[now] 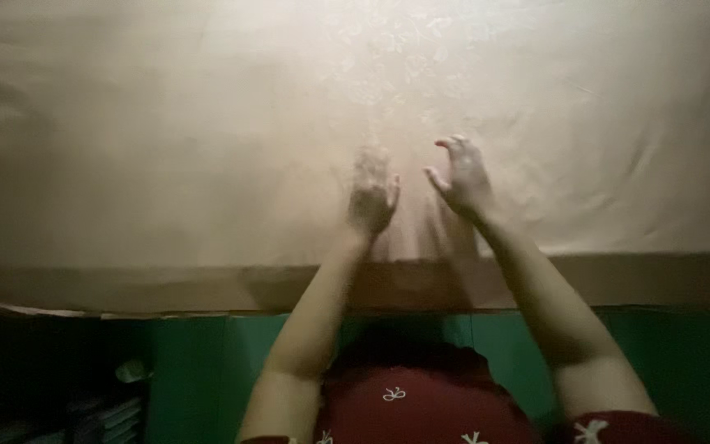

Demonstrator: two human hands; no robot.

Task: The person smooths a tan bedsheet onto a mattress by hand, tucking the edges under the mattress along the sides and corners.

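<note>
Head view, looking down: left hand (371, 193) flat and blurred, fingers spread, palm down on the beige sheet (166, 148), holding nothing. Right hand (462, 177) just beside it, raised a little, fingers curled loosely and apart, thumb out, gripping nothing; whether its fingertips touch the cloth cannot be told. Small gap between the two hands, both near the middle of the sheet. Bare forearms reaching up from the bottom edge to the hands.

Sheet spread over a bed (125, 288), covering nearly the whole upper part of the view, with a faint pale floral pattern (396, 57) above the hands and soft creases (643, 156) to the right. Near edge of the sheet hanging over the bed's side as a darker band. Below that, a green wall or panel (199, 370). Dark red garment with small white bows (421, 403) at the bottom centre. Dim, unclear clutter (100, 411) at the lower left.
</note>
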